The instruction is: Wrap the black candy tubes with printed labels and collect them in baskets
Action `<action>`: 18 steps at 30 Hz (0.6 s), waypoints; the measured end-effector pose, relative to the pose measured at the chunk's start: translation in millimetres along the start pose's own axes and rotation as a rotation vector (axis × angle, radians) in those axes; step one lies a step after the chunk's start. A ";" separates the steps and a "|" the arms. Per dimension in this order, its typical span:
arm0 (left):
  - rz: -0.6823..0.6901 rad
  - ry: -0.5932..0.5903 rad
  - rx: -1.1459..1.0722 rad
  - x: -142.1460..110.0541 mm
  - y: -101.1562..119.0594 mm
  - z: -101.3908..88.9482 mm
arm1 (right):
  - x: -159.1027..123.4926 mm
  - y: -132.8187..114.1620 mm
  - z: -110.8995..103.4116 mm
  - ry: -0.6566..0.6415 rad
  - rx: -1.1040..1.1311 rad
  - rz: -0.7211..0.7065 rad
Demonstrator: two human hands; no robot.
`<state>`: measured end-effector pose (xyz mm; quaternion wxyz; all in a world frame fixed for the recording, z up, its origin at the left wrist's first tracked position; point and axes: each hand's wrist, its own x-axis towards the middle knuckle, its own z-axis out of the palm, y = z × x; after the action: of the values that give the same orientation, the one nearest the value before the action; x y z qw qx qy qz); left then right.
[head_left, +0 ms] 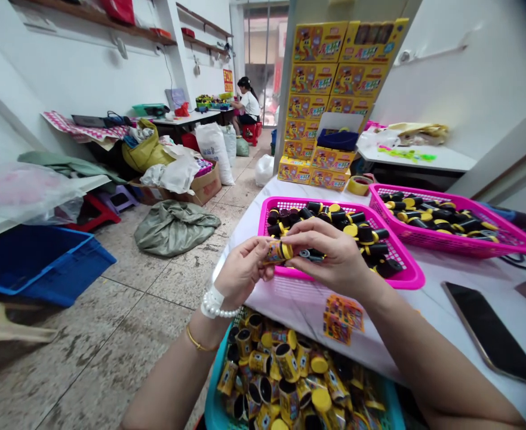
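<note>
The left hand (241,272) and right hand (329,254) are gripping a small labelled cylinder (272,253) between their fingers, over the near rim of the left pink basket (412,278). The right pink basket (482,248) and a phone (495,334) are resting on the white marbled surface (435,298); yellow cartons (319,77) are standing stacked at its far end. A teal basket (212,382) is sitting nearest. Far off, a person (250,106) is sitting on a red stool (250,132).

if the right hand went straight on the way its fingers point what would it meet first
Most likely the yellow end of the small labelled cylinder held in the left hand. It sits close to the right hand; whether they touch is unclear.
</note>
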<state>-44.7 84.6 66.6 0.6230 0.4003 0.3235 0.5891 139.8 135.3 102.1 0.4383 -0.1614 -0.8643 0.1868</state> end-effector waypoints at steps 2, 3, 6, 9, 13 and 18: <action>0.118 0.077 0.102 -4.9 0.2 3.3 | -0.6 -4.0 2.1 0.042 0.007 0.012; 0.204 0.099 0.184 -7.0 0.4 5.7 | -1.0 -6.1 3.2 0.080 0.037 0.041; 0.526 0.095 0.513 -10.1 3.1 10.5 | -1.6 -9.6 6.2 0.164 0.278 0.216; 0.800 0.020 0.792 -7.8 9.0 6.7 | -1.5 -5.7 10.7 0.122 0.582 0.429; 0.718 -0.099 0.840 -6.5 16.6 -7.2 | -3.0 3.9 20.5 0.073 0.750 0.524; 0.378 -0.040 0.452 -22.0 16.8 -19.7 | -9.1 3.3 28.8 0.066 0.567 0.373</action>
<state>-72.0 64.8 70.6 0.4037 0.5934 0.3541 0.5997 121.8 128.9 78.5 0.4518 -0.1945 -0.7189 0.4911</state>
